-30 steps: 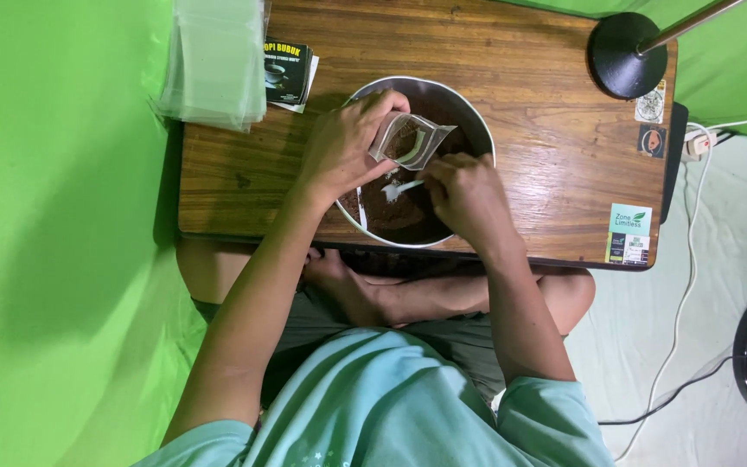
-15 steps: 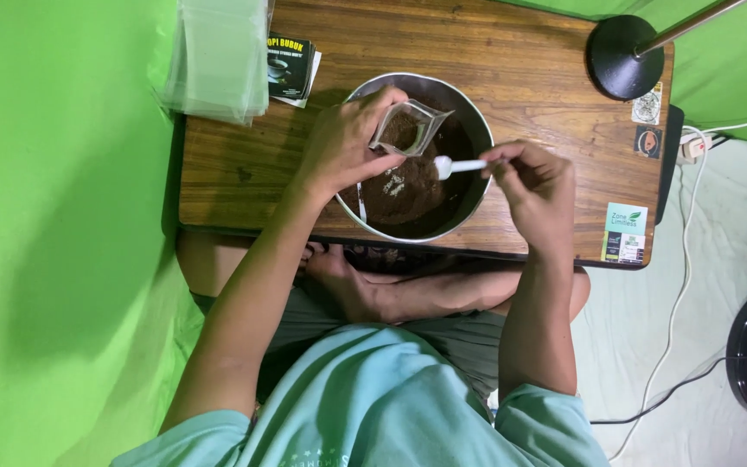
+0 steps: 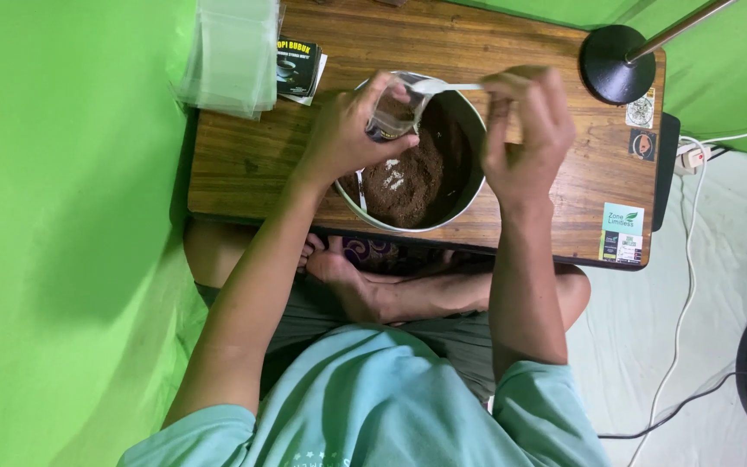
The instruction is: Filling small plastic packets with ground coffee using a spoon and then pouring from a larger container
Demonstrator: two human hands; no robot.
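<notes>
The small clear pouch (image 3: pixel 395 111) sits tilted over the far-left part of a round metal bowl (image 3: pixel 408 223), and dark brown powder shows through its lower half; the bowl itself holds a mound of the same brown powder (image 3: pixel 412 177) with a few pale flecks on top, and a thin pale handle leans against its inner left wall. The left hand (image 3: pixel 347 138) has its fingers curled shut around the pouch, thumb on the near side and fingertips over the top edge, so the pouch's mouth faces right, toward the other hand. The right hand (image 3: pixel 525 130) pinches the handle end of a white plastic spoon (image 3: pixel 447 86) between thumb and fingers, closed tight on it; the spoon lies nearly level, its bowl end right at the pouch's opening, though whether it carries powder cannot be made out. Both hands hang above the bowl, which stands on a wooden table (image 3: pixel 244 164) near its front edge. At the table's far-left corner lies a stack of empty clear bags (image 3: pixel 231 56), and just beside it a dark printed sachet (image 3: pixel 297 65). The black round base of a lamp (image 3: pixel 617 65) stands at the far-right corner, well apart from the bowl, with stickers (image 3: pixel 622 233) along the right edge. Below the table the person's crossed legs and a bare foot (image 3: pixel 347 272) show, with green cloth (image 3: pixel 62 233) to the left
</notes>
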